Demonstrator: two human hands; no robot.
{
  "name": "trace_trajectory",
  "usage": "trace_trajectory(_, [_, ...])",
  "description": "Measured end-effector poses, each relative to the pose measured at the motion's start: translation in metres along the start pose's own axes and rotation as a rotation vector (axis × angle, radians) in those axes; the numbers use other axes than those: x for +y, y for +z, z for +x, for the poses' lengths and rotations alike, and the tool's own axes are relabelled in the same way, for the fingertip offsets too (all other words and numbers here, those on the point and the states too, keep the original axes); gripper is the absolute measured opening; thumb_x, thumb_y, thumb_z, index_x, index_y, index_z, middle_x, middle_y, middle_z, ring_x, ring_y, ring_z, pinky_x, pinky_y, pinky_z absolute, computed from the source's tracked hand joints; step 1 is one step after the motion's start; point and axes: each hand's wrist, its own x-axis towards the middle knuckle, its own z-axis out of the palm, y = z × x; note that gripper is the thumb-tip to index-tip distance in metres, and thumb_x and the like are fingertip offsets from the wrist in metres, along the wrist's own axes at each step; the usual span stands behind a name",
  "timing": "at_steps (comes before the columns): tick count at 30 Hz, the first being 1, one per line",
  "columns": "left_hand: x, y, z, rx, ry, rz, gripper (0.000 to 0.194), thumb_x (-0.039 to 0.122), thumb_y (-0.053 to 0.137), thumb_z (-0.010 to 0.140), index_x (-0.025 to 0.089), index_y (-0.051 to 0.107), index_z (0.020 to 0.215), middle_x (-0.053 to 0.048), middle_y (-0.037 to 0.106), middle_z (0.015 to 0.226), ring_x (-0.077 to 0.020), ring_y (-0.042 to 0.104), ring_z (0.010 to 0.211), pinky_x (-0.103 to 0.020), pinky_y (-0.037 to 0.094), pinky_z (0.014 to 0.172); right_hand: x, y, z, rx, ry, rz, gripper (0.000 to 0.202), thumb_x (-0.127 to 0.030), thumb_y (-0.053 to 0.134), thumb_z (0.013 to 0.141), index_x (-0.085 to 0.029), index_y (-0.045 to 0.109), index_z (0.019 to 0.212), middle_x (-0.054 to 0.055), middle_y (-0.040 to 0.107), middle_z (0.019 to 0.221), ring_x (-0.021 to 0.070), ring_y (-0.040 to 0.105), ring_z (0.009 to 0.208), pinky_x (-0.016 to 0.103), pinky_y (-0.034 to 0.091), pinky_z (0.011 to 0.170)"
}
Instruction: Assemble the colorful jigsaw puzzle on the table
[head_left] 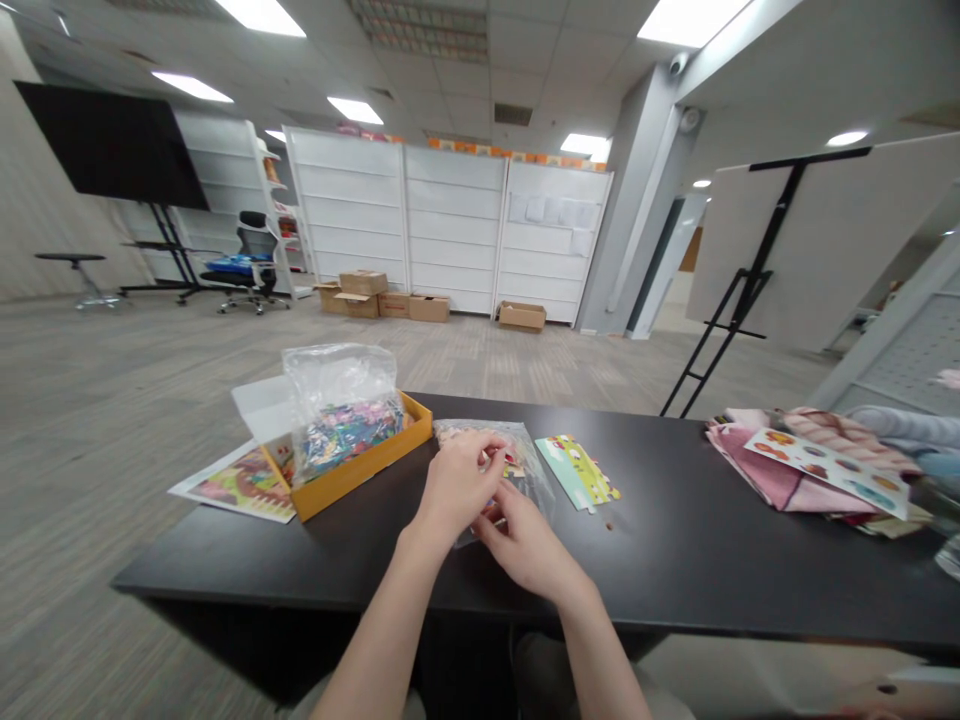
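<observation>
My left hand (pixel 466 480) is over a clear plastic bag (pixel 534 478) on the black table, its thumb and fingers brought together. Just below and to the right, my right hand (pixel 529 540) has its fingers curled in, with fingertips close to the left hand. Whatever lies between the fingers is hidden or too small to name. Small colourful pieces show through the bag beside the fingertips. Right of the bag lies a joined strip of jigsaw puzzle (pixel 577 470), green and light blue with a knobbed edge. A tiny brown piece (pixel 609 526) lies near its lower end.
A yellow box (pixel 360 478) on the left holds a clear bag of puzzle pieces (pixel 349 425). A printed picture sheet (pixel 244 485) lies partly under it. Folded pink cloths (pixel 750 470) and a sticker sheet (pixel 829 470) lie at the right. An easel stands beyond the table.
</observation>
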Motion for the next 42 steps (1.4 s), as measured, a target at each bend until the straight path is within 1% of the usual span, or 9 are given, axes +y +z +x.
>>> trace_trajectory(2, [0.000,-0.001,-0.002,-0.002,0.012,0.018,0.015,0.020,0.060,0.087,0.023,0.074,0.092,-0.001,0.074,0.091,-0.0176,0.065,0.084,-0.030,0.048,0.077,-0.001,-0.013,-0.005,-0.005,-0.014,-0.061,0.032,-0.019,0.056,0.089,-0.022,0.065,0.120,0.009,0.061,0.133,0.0170,0.066,0.090,0.029,0.055,0.074])
trace_trajectory(5, [0.002,-0.004,-0.002,-0.025,0.035,0.027,0.016,0.019,0.059,0.088,0.023,0.074,0.094,-0.001,0.074,0.091,-0.0176,0.065,0.084,-0.030,0.048,0.077,0.008,-0.048,-0.017,0.058,0.101,-0.134,0.027,-0.031,0.056,0.091,-0.021,0.069,0.113,0.007,0.073,0.108,0.0172,0.067,0.078,0.030,0.055,0.070])
trace_trajectory(8, [0.003,-0.006,-0.002,-0.072,0.033,0.037,0.017,0.018,0.058,0.088,0.022,0.073,0.094,-0.001,0.074,0.091,-0.0176,0.066,0.084,-0.029,0.048,0.077,0.035,-0.092,-0.032,0.292,0.243,-0.200,0.036,-0.044,0.056,0.089,-0.017,0.069,0.109,0.009,0.074,0.096,0.0199,0.067,0.073,0.034,0.055,0.070])
trace_trajectory(12, [0.003,-0.003,-0.004,-0.168,0.027,0.105,0.020,0.015,0.055,0.085,0.022,0.072,0.092,-0.003,0.074,0.096,-0.0190,0.067,0.087,-0.029,0.049,0.079,0.071,-0.132,-0.050,0.528,0.486,-0.665,0.043,-0.048,0.058,0.085,-0.015,0.069,0.109,0.015,0.072,0.108,0.0279,0.068,0.092,0.040,0.052,0.083])
trace_trajectory(16, [0.005,0.003,-0.006,-0.232,0.051,0.188,0.024,0.013,0.051,0.083,0.022,0.071,0.095,-0.005,0.072,0.100,-0.0208,0.066,0.093,-0.030,0.049,0.081,0.079,-0.127,-0.052,0.435,0.567,-0.930,0.056,-0.056,0.055,0.087,-0.017,0.066,0.126,0.017,0.066,0.123,0.0344,0.061,0.111,0.045,0.047,0.092])
trace_trajectory(21, [0.008,0.003,-0.007,-0.242,0.075,0.225,0.031,0.012,0.049,0.086,0.024,0.068,0.106,-0.005,0.068,0.108,-0.0201,0.065,0.096,-0.029,0.049,0.080,0.071,-0.110,-0.044,0.331,0.574,-0.977,0.049,-0.056,0.054,0.088,-0.028,0.067,0.126,0.011,0.059,0.138,0.0382,0.053,0.122,0.050,0.044,0.094])
trace_trajectory(27, [0.007,-0.001,-0.009,-0.225,0.082,0.213,0.030,0.012,0.048,0.086,0.024,0.069,0.105,-0.006,0.066,0.108,-0.0189,0.065,0.086,-0.029,0.050,0.076,0.082,-0.140,-0.062,0.258,0.596,-0.892,0.052,-0.049,0.060,0.081,-0.023,0.066,0.126,0.012,0.059,0.137,0.0369,0.055,0.121,0.048,0.043,0.097])
trace_trajectory(32, [0.003,-0.002,-0.010,-0.206,0.093,0.190,0.029,0.012,0.049,0.087,0.024,0.070,0.102,-0.005,0.066,0.106,-0.0185,0.065,0.086,-0.029,0.050,0.076,0.092,-0.158,-0.075,0.410,0.732,-0.994,0.070,-0.065,0.056,0.080,-0.013,0.064,0.127,0.021,0.057,0.136,0.0441,0.053,0.120,0.054,0.045,0.094])
trace_trajectory(42, [0.002,0.002,-0.011,-0.229,0.103,0.207,0.029,0.010,0.048,0.084,0.023,0.070,0.099,-0.004,0.065,0.101,-0.0178,0.063,0.083,-0.029,0.048,0.073,0.096,-0.165,-0.070,0.460,0.768,-0.916,0.052,-0.063,0.061,0.075,-0.019,0.066,0.103,0.018,0.065,0.117,0.0401,0.060,0.110,0.051,0.048,0.086])
